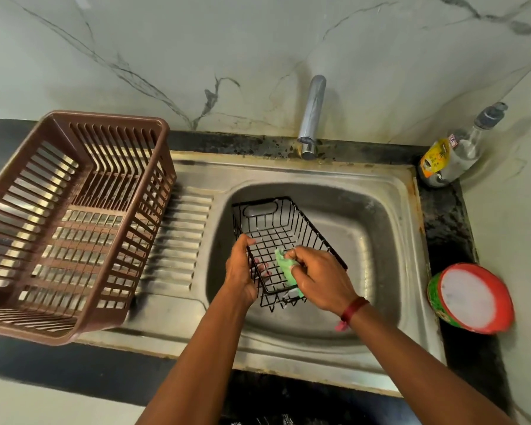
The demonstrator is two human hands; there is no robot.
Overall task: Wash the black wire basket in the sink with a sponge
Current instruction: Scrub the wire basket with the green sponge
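Steel sink (411,240) set in a black counter (43,363) under a veined marble wall (258,41); tap (311,118) at 12 o'clock, brown crate (105,124) on the drainboard at 9, bottle (454,151) at 2, red-rimmed tub (472,299) at 3. Wire basket (276,222) sits tilted in the basin. Left hand (239,271) is closed around its near-left rim; right hand (319,277) pinches a green sponge (285,268) against the wires inside.

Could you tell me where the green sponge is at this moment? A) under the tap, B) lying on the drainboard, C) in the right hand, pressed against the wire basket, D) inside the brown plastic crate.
C: the right hand grips the green sponge against the black wire basket, which the left hand steadies.
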